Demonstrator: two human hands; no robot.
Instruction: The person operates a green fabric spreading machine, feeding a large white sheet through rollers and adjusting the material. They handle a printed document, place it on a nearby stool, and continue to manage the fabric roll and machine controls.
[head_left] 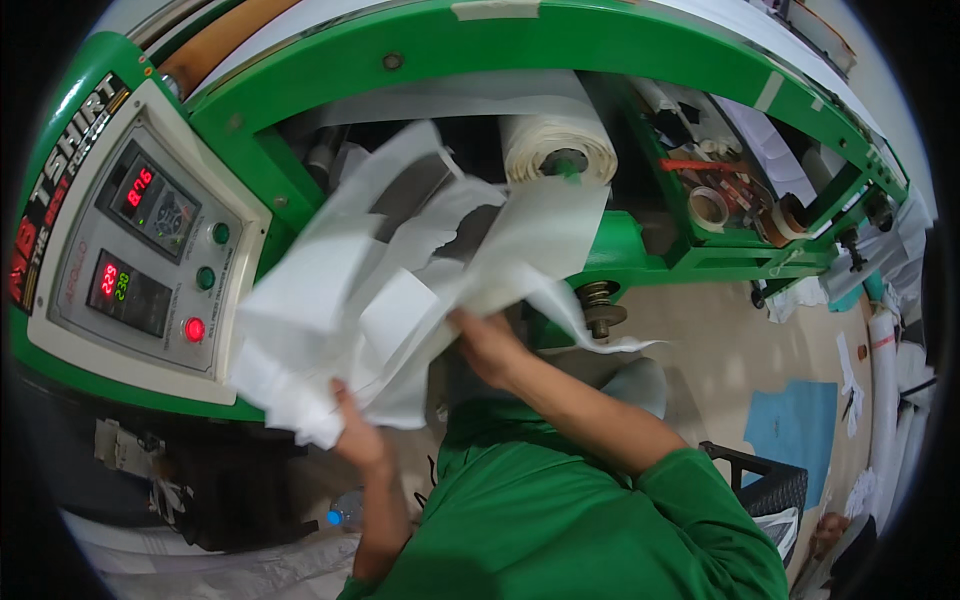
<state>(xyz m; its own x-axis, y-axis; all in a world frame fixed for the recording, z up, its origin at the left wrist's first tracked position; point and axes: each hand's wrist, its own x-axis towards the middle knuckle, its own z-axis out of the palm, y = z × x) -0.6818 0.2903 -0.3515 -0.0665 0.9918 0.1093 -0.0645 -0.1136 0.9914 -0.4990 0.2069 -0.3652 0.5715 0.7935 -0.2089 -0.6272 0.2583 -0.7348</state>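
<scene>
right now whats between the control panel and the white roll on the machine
In the head view, loose white sheets held by both hands hang between the control panel and the white roll, over the green frame.

Both hands hold a crumpled bundle of white plastic film (400, 290) in front of a green machine frame (560, 45). The left hand (357, 432) grips the bundle's lower edge; the right hand (487, 345) clutches its middle from beneath. Behind the bundle sits a roll of white film (555, 140). To the left, a grey control panel (150, 250) shows red and green digits and a lit red button (194, 329).
</scene>
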